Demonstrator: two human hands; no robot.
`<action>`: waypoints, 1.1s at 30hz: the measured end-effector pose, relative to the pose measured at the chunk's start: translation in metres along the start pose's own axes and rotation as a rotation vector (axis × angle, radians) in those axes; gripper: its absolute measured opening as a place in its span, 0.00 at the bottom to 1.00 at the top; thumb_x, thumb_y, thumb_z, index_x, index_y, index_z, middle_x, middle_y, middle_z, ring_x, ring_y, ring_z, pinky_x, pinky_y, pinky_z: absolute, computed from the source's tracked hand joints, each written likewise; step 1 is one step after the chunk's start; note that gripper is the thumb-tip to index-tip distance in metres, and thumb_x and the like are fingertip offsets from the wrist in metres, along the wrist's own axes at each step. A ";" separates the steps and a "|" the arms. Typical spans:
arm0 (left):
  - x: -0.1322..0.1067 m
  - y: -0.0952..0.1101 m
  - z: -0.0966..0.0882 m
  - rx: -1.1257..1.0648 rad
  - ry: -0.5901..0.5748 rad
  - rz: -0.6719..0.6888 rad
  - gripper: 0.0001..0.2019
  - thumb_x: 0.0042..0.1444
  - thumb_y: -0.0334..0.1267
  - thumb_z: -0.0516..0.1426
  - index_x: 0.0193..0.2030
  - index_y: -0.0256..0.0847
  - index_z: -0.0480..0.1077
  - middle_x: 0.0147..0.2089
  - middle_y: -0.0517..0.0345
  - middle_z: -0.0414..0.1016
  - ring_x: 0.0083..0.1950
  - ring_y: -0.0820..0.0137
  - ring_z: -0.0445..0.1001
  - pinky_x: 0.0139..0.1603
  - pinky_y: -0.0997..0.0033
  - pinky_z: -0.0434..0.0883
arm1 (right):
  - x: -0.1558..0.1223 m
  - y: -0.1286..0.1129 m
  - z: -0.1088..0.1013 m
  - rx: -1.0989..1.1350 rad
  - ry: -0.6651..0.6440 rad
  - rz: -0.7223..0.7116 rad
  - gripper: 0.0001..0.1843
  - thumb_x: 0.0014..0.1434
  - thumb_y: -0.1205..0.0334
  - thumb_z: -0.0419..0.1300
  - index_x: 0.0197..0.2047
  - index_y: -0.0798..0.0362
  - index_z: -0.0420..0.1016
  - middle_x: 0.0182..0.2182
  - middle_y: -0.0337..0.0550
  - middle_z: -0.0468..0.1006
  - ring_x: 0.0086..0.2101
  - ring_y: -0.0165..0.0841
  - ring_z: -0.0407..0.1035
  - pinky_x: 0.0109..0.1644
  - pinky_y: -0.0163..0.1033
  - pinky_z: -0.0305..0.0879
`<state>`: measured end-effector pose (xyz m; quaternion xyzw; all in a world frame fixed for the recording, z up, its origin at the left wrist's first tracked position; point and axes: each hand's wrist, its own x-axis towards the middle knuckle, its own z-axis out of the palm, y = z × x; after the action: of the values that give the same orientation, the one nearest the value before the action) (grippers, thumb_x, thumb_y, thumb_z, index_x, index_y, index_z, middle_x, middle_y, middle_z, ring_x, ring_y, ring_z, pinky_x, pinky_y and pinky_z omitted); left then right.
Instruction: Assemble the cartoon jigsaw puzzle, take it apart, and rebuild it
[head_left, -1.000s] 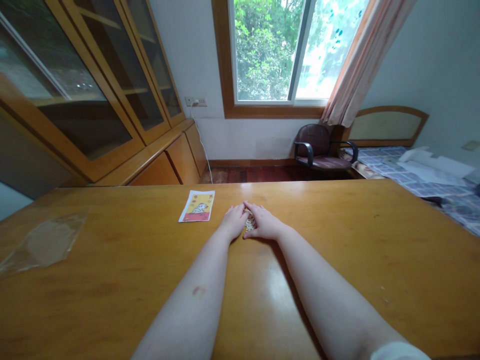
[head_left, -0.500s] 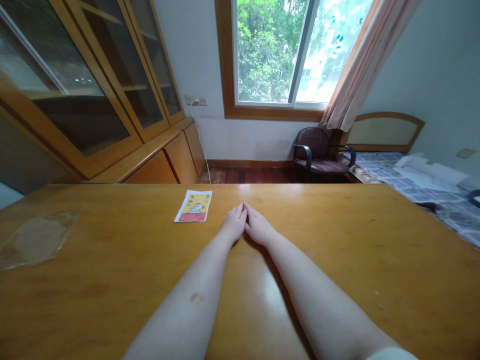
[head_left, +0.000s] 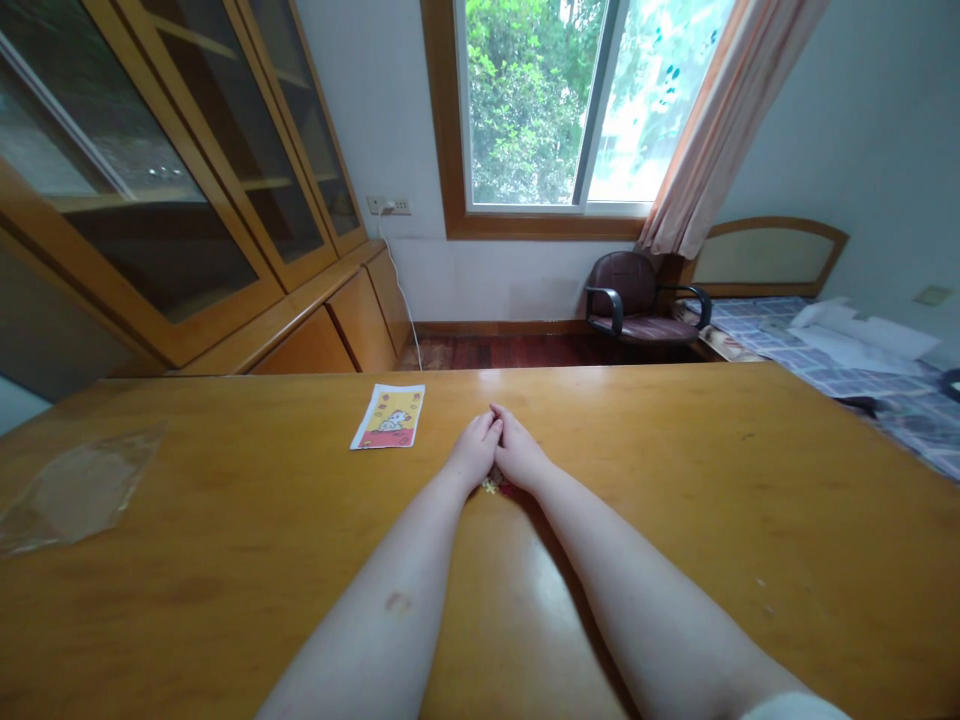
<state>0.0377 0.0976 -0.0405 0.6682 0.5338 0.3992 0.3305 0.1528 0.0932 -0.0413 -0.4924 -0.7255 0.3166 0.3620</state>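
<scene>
My left hand (head_left: 477,450) and my right hand (head_left: 517,450) lie together on the wooden table (head_left: 660,440), cupped with fingertips touching. Below them, small coloured pieces (head_left: 490,487), yellowish and red, peek out between the wrists. Most of these pieces are hidden by the hands, and their exact kind is too small to tell. To the left of my left hand lies a picture card (head_left: 388,417) with a white cartoon animal on a yellow and pink ground.
A clear plastic bag (head_left: 79,485) lies flat at the table's left. Beyond the table are a glass-fronted cabinet (head_left: 300,290), an office chair (head_left: 634,300) and a bed (head_left: 825,350) with papers on it. Tiny scraps (head_left: 765,597) dot the table at right.
The small coloured pieces now show between the wrists, where little of them showed before. Both hands stay together, shifted slightly in view along with a small camera movement.
</scene>
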 end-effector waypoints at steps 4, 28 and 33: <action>0.001 0.000 0.000 -0.007 -0.020 0.012 0.15 0.60 0.38 0.49 0.46 0.36 0.72 0.48 0.45 0.76 0.52 0.60 0.72 0.58 0.57 0.66 | 0.001 0.004 0.002 0.028 0.002 0.000 0.33 0.54 0.69 0.53 0.64 0.60 0.58 0.59 0.58 0.66 0.58 0.39 0.62 0.64 0.47 0.56; 0.008 -0.024 -0.034 0.795 0.122 -0.249 0.26 0.58 0.33 0.48 0.65 0.33 0.60 0.70 0.43 0.55 0.71 0.55 0.52 0.70 0.55 0.52 | 0.015 0.039 -0.053 -0.671 -0.049 0.335 0.42 0.62 0.47 0.50 0.70 0.65 0.44 0.69 0.58 0.45 0.67 0.44 0.40 0.69 0.51 0.36; 0.006 -0.023 -0.032 0.916 0.022 -0.293 0.28 0.62 0.40 0.43 0.68 0.34 0.54 0.72 0.46 0.49 0.73 0.54 0.44 0.71 0.49 0.47 | 0.015 0.035 -0.049 -0.742 -0.068 0.366 0.43 0.64 0.43 0.43 0.71 0.64 0.39 0.70 0.55 0.35 0.68 0.43 0.32 0.69 0.51 0.31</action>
<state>0.0000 0.1090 -0.0448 0.6585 0.7468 0.0789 0.0492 0.2074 0.1232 -0.0406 -0.6994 -0.7026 0.1089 0.0735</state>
